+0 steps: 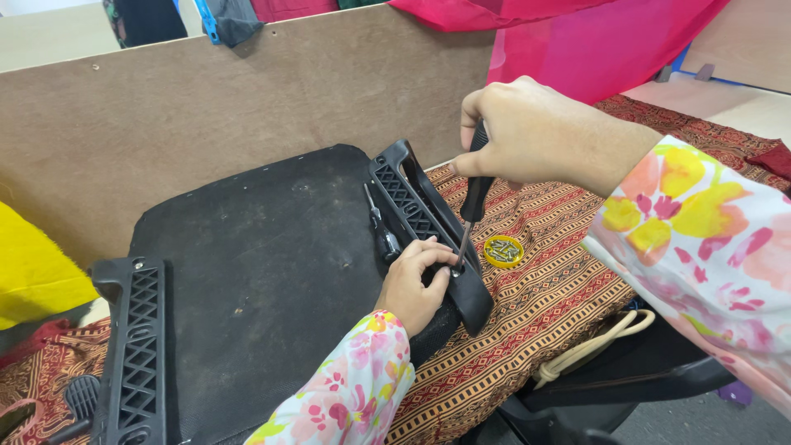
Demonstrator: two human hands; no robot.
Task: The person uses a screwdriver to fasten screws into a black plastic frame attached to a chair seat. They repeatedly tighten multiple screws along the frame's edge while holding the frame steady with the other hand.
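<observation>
1. The left hand (414, 283) rested on the black armrest bracket (428, 222), fingers pinching at the screwdriver tip.
2. The right hand (527, 132) clenched one screwdriver (475, 200), upright above that bracket.
3. A second screwdriver (381, 227) lay loose on the seat base (264, 272).
4. Two brackets showed; one yellow lid (503, 250) held screws.

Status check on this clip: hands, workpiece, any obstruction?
Right hand gripping screwdriver, tip down at armrest bracket. Left hand steadying bracket at the tip. Spare screwdriver lies on seat base, clear of the work.
</observation>
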